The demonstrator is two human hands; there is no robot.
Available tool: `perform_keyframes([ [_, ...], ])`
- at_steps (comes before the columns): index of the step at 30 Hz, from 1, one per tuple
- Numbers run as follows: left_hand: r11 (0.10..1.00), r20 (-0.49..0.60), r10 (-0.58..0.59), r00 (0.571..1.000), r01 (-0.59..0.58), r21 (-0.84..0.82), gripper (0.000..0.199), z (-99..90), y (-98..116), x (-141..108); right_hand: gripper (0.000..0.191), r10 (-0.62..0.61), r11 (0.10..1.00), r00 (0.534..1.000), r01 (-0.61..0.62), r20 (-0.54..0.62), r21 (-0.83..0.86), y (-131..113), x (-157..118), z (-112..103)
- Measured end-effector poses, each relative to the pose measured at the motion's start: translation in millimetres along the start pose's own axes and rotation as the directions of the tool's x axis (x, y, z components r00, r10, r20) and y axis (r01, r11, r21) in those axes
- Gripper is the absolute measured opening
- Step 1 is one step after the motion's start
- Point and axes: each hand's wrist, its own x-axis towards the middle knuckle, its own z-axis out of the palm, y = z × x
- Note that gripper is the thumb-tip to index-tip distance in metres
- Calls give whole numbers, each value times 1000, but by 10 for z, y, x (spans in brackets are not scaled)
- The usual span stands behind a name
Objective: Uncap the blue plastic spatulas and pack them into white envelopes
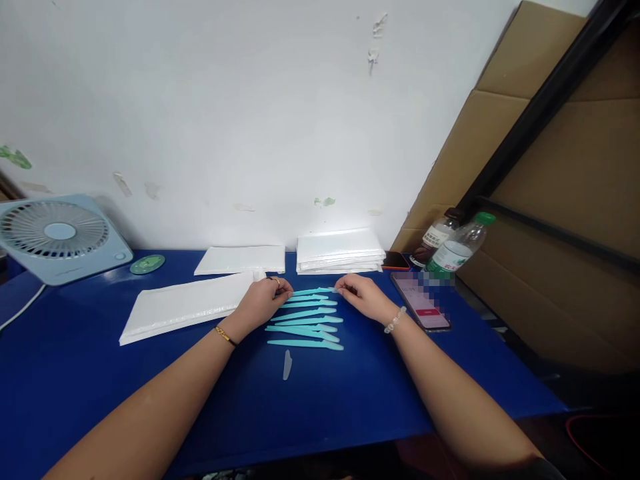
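Note:
Several teal eyebrow razors [305, 343] lie roughly parallel in a column on the blue table, their wider ends to the right. My left hand [260, 303] pinches the left end of the farthest razor [313, 291]. At its other end, the thumb and fingertips of my right hand [367, 297] are closed on the tip, where a pale, clear piece seems to show; the fingers partly hide it. Nearer to me lies a small translucent blade cap [287, 365], apart from the razors.
White padded envelopes [175, 303] lie left of my left hand, with another envelope [240, 259] and a stack [340, 250] along the wall. To the right are a phone [417, 300], a second phone [396, 260] and two bottles [453, 253]. A fan [63, 233] stands far left.

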Motion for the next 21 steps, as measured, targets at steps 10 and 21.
perform_keyframes([
  [10, 993, 93, 121, 988, -119, -29, 29, -106, 112, -53, 16, -4, 999, 999, 2, 46, 45, -81, -6, 28],
  [21, 916, 526, 378, 762, -390, -93, 15, -239, 396, -284, 15, 10, 1000, 999, -9, 31, -24, -49, -18, -7],
])
